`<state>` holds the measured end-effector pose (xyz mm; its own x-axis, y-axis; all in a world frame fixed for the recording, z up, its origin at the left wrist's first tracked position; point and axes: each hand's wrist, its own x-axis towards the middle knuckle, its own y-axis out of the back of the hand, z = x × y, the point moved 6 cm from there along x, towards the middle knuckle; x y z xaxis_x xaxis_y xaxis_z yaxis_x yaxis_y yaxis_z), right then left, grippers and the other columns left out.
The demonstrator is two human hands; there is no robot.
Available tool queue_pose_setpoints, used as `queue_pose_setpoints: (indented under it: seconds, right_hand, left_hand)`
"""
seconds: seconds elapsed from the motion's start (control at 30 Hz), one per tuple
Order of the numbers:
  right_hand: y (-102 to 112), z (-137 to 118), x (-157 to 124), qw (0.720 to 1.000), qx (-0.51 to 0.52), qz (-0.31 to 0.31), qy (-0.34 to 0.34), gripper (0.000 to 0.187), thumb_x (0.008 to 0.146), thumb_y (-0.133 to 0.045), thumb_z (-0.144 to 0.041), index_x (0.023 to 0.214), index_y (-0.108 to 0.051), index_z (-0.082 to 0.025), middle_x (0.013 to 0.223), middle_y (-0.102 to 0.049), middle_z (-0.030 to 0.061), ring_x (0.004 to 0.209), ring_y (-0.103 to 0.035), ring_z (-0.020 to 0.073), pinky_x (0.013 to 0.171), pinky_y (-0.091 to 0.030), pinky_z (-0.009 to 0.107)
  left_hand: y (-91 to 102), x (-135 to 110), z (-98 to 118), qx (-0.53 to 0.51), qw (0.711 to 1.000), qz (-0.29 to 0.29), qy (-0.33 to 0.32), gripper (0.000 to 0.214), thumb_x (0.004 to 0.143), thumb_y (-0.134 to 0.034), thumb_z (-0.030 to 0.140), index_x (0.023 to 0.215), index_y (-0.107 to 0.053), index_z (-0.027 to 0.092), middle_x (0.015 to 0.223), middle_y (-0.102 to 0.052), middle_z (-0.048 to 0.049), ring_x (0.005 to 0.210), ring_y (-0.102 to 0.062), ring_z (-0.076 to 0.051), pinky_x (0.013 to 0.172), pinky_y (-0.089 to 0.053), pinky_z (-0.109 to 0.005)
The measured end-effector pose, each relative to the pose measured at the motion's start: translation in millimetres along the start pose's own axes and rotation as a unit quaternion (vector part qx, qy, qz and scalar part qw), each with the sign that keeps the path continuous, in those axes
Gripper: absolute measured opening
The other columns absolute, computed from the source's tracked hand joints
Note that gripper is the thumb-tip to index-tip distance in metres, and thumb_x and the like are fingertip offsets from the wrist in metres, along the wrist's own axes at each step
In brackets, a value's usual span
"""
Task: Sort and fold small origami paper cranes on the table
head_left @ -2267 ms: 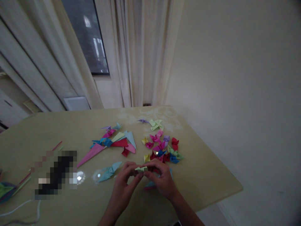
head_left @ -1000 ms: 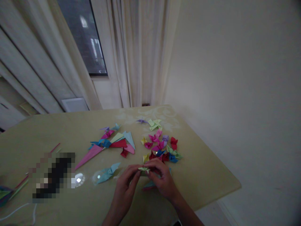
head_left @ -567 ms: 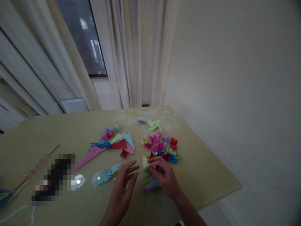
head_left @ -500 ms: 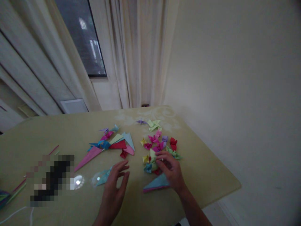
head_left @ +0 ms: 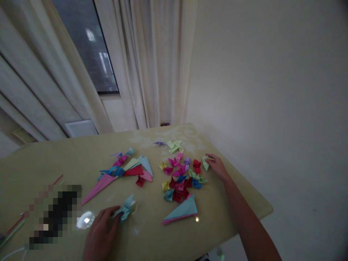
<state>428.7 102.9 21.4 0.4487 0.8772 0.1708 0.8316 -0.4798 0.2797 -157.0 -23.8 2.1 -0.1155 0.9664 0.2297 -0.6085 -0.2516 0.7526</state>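
- From where I stand, a person's two bare hands are at work over a pale yellow counter (head_left: 152, 237) scattered with folded paper.
- The left hand (head_left: 102, 232), at the lower left of centre, has its thumb and fingers closed on the near end of a light blue folded piece (head_left: 127, 208), whose pointed far end sticks out toward the upper right.
- The right hand (head_left: 217, 167), right of centre, pinches a pale green folded piece (head_left: 205, 163) at the fingertips, just beside a small red folded piece (head_left: 197, 166); I cannot tell whether the green one touches the counter.
- Between the hands, in the middle of the frame, small folded shapes crowd together: magenta pieces (head_left: 179, 170), yellow pieces (head_left: 165, 186), dark red pieces (head_left: 177, 197) and a teal piece (head_left: 169, 195).
- Just below them lies a flat triangle of light blue paper (head_left: 183, 209), with pink showing along its lower edge.
- Left of centre, a long pink paper triangle (head_left: 98, 189) points down to the left, near a bright blue folded piece (head_left: 112, 172).
- Above the cluster sit a purple folded bird (head_left: 160, 143) and a pale green pinwheel (head_left: 174, 146).
- Pixelation hides something dark at lower left.
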Motion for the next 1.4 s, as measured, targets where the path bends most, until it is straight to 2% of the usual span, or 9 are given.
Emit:
queue_pose_setpoints:
  seconds: [0.17,0.33,0.57,0.7,0.83,0.93,1.03,1.27,1.4]
  right_hand:
    - [-8.7,16.5,-9.5,0.998,-0.012,0.043,0.042,0.061,0.077,-0.077,-0.057,0.125,-0.074,-0.019,0.118,-0.079,0.0176,0.112,-0.076,0.0345,0.093,-0.063,0.047]
    - [-6.3,14.6,-13.3,0.994,-0.042,0.062,0.079,0.048,0.083,-0.068,-0.06,0.104,-0.078,-0.019,0.112,-0.08,0.0169,0.1,-0.077,0.0314,0.092,-0.062,0.047]
    - [-5.3,-0.2,-23.5,0.991,-0.056,0.081,0.086,0.039,0.081,-0.067,-0.056,0.091,-0.077,-0.019,0.096,-0.081,0.013,0.084,-0.075,0.0275,0.085,-0.061,0.044]
    - [2.1,-16.5,-39.6,0.987,-0.048,0.124,0.093,0.046,0.085,-0.061,-0.054,0.103,-0.076,-0.015,0.108,-0.077,0.0178,0.091,-0.073,0.0285,0.084,-0.06,0.044]
    - [-4.5,-61.8,-92.9,0.97,-0.037,0.185,0.155,0.042,0.091,-0.059,-0.051,0.108,-0.074,-0.015,0.106,-0.073,0.0151,0.086,-0.067,0.026,0.078,-0.058,0.041]
    - [-51.5,-106.9,-154.8,0.974,0.005,-0.002,0.224,0.026,0.101,-0.06,-0.042,0.105,-0.074,-0.021,0.095,-0.073,0.0069,0.083,-0.067,0.0217,0.078,-0.057,0.034]
    - [-95.7,-139.7,-214.2,0.952,0.037,-0.153,0.261,0.029,0.1,-0.066,-0.035,0.127,-0.069,-0.025,0.106,-0.071,0.0058,0.087,-0.068,0.0198,0.081,-0.058,0.032]
    - [-116.7,-137.9,-239.3,0.94,0.033,-0.188,0.282,0.099,0.073,-0.096,-0.045,0.156,-0.044,-0.033,0.148,-0.057,0.0116,0.128,-0.063,0.0309,0.103,-0.058,0.04]
    - [-112.3,-129.3,-235.6,0.943,0.045,-0.169,0.283,0.075,0.087,-0.086,-0.043,0.152,-0.049,-0.034,0.141,-0.062,0.0096,0.119,-0.067,0.0262,0.1,-0.058,0.036]
  left_hand:
    - [-1.2,0.1,11.4,-0.036,0.998,-0.017,0.055,0.045,0.089,-0.052,0.058,0.11,-0.074,0.025,0.104,-0.081,-0.0064,0.083,-0.076,-0.025,0.074,-0.062,-0.037]
    - [-3.7,4.9,33.3,-0.019,1.0,-0.008,0.016,0.043,0.085,-0.053,0.059,0.099,-0.075,0.025,0.107,-0.081,-0.0081,0.095,-0.076,-0.03,0.087,-0.061,-0.041]
    - [-10.3,9.2,41.5,-0.137,0.987,-0.03,0.081,0.041,0.077,-0.057,0.055,0.1,-0.071,0.025,0.095,-0.082,-0.0068,0.089,-0.078,-0.028,0.078,-0.062,-0.037]
    - [-6.4,6.3,49.4,-0.203,0.976,0.0,0.081,0.048,0.078,-0.06,0.062,0.105,-0.069,0.023,0.094,-0.08,-0.0069,0.084,-0.079,-0.028,0.076,-0.063,-0.039]
    - [-5.7,2.5,70.2,-0.286,0.956,0.003,0.069,0.056,0.081,-0.065,0.067,0.113,-0.067,0.021,0.1,-0.079,-0.008,0.087,-0.079,-0.028,0.077,-0.064,-0.039]
    - [-14.5,-0.2,99.9,-0.349,0.935,-0.022,0.052,0.056,0.084,-0.068,0.065,0.117,-0.066,0.02,0.105,-0.078,-0.008,0.092,-0.079,-0.028,0.08,-0.065,-0.038]
    - [-30.5,-1.6,135.0,-0.395,0.916,-0.064,0.025,0.051,0.085,-0.071,0.059,0.118,-0.066,0.02,0.107,-0.077,-0.0086,0.092,-0.078,-0.026,0.081,-0.065,-0.036]
    - [-59.8,-2.9,172.7,-0.455,0.884,-0.104,0.034,0.047,0.083,-0.076,0.053,0.116,-0.066,0.021,0.108,-0.072,-0.0077,0.092,-0.078,-0.026,0.078,-0.066,-0.036]
    - [-69.0,-10.5,178.8,-0.497,0.855,-0.129,0.074,0.053,0.081,-0.078,0.058,0.118,-0.066,0.022,0.109,-0.072,-0.006,0.093,-0.078,-0.026,0.083,-0.066,-0.038]
